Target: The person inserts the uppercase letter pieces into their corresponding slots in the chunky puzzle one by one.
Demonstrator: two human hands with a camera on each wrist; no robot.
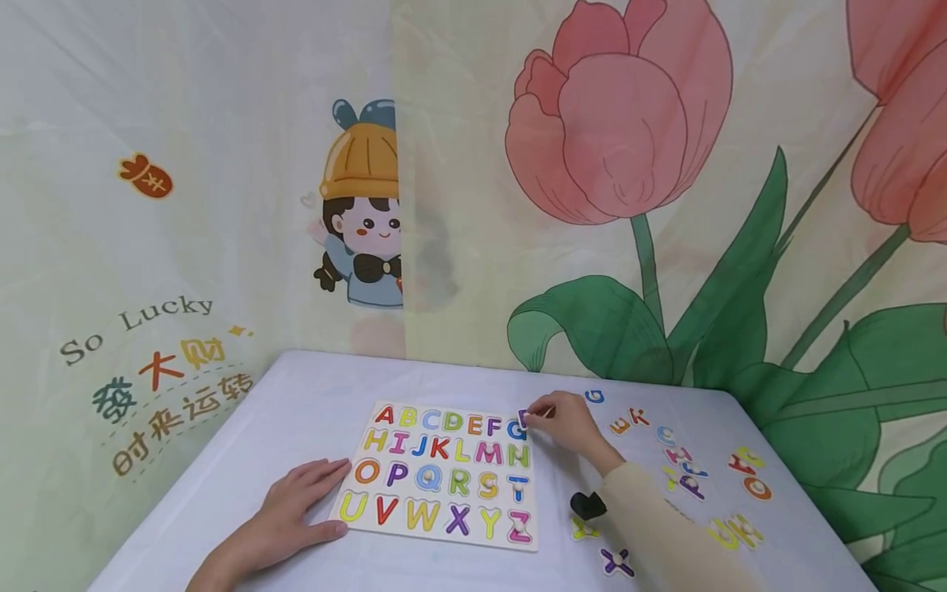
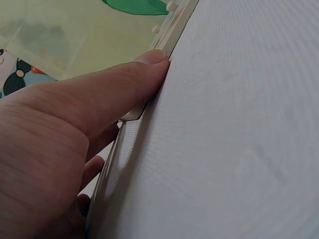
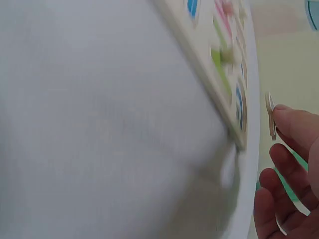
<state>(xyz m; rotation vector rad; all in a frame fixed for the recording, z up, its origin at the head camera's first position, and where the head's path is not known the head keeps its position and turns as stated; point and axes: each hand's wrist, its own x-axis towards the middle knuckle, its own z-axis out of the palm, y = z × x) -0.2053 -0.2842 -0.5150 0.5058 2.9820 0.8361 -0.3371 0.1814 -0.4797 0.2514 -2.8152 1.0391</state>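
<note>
A white alphabet puzzle board [image 1: 436, 538] lies on the table, its coloured letters in rows. My left hand [image 1: 296, 510] rests at the board's left side, thumb by the near corner and fingers along the edge. In the left wrist view the thumb [image 2: 114, 87] touches the board's side [image 2: 180, 25]. Above the board's far right corner, my right hand [image 1: 565, 423] pinches a small purple letter piece [image 1: 524, 418] between thumb and fingers. That thin piece [image 3: 271, 117] appears edge-on in the right wrist view, raised off the board; which letter it is cannot be made out.
Loose letter pieces lie scattered on the right: a blue G [image 1: 595, 396], an orange O [image 1: 757, 488], a purple X [image 1: 617, 562] and several others. A black object [image 1: 588, 506] shows beside the right sleeve [image 1: 658, 526]. Printed curtains [image 1: 459, 329] stand behind the table.
</note>
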